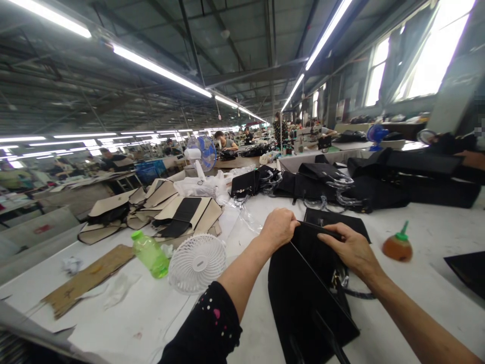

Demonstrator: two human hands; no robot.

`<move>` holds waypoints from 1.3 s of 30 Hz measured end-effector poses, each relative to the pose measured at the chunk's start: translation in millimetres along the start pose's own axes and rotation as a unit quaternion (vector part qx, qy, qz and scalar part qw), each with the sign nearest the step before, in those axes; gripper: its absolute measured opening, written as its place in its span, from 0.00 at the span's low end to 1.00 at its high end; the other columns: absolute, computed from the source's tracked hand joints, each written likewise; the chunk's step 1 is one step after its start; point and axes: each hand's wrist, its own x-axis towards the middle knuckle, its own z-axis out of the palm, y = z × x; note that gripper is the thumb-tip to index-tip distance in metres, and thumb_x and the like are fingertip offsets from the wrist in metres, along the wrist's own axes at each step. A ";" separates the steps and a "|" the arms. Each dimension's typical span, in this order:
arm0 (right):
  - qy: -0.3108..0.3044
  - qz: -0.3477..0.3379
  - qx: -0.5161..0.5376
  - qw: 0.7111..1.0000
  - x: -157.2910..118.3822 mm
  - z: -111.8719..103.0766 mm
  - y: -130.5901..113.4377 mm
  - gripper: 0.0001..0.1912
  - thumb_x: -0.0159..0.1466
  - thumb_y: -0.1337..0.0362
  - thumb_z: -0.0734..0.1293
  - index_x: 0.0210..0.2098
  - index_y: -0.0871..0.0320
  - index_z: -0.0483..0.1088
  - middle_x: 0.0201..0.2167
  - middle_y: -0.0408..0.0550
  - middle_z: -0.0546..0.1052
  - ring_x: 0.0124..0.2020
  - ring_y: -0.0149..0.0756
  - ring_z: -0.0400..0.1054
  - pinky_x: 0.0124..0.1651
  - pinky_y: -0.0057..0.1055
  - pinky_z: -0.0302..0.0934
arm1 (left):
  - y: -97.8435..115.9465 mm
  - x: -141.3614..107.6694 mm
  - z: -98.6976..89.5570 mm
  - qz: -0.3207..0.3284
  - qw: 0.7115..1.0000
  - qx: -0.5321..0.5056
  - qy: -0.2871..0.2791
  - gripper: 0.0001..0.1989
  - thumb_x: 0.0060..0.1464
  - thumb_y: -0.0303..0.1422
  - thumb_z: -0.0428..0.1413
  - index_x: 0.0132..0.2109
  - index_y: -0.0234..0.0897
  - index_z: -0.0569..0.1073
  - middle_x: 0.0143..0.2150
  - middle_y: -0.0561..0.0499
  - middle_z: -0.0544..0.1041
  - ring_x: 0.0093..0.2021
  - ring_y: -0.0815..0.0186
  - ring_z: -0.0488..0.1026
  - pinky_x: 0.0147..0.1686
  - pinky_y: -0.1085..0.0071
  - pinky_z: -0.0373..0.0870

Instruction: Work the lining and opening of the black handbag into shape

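A black handbag (299, 298) lies on the white table in front of me, its handles toward the near edge. My left hand (279, 227) is closed in a fist-like grip on the far edge of the bag. With thumb and fingers, my right hand (350, 247) pinches the same dark edge a little to the right. The edge is stretched between both hands. A metal clasp and another strap show beside the bag, under my right hand. Just beyond lies another black bag piece (341, 222).
A white fan (197, 263) and a green bottle (150, 254) stand left of my arm. Beige bag pieces (189, 215) and cardboard (89, 278) lie farther left. Black bags (326, 184) line the far side. A glue bottle (397, 247) stands at right. Other people work beyond.
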 end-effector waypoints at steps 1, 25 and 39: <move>0.000 -0.004 -0.006 1.000 1.3 0.2 -0.6 0.19 0.53 0.47 0.68 0.35 0.54 0.77 0.35 0.45 0.77 0.33 0.40 0.68 0.40 0.36 0.60 | 0.5 -0.3 0.1 -0.001 1.000 0.002 0.001 0.09 0.60 0.35 0.56 0.36 0.36 0.79 0.37 0.47 0.78 0.42 0.59 0.73 0.46 0.66 0.69; -0.101 -0.104 -0.196 0.970 40.2 15.3 -26.1 0.08 0.59 0.59 0.66 0.28 0.54 0.75 0.31 0.45 0.77 0.36 0.40 0.69 0.38 0.33 0.55 | 2.1 -3.2 -2.3 -0.028 1.000 -0.006 0.007 0.09 0.58 0.35 0.57 0.34 0.37 0.79 0.36 0.47 0.79 0.41 0.60 0.74 0.45 0.67 0.69; -0.117 -0.020 -0.224 0.967 41.2 11.2 -40.4 0.10 0.60 0.58 0.66 0.25 0.54 0.74 0.25 0.43 0.76 0.31 0.37 0.69 0.33 0.30 0.55 | -1.9 -1.0 -4.6 -0.056 0.998 -0.012 0.011 0.07 0.57 0.29 0.54 0.36 0.35 0.77 0.38 0.46 0.77 0.41 0.60 0.74 0.45 0.67 0.71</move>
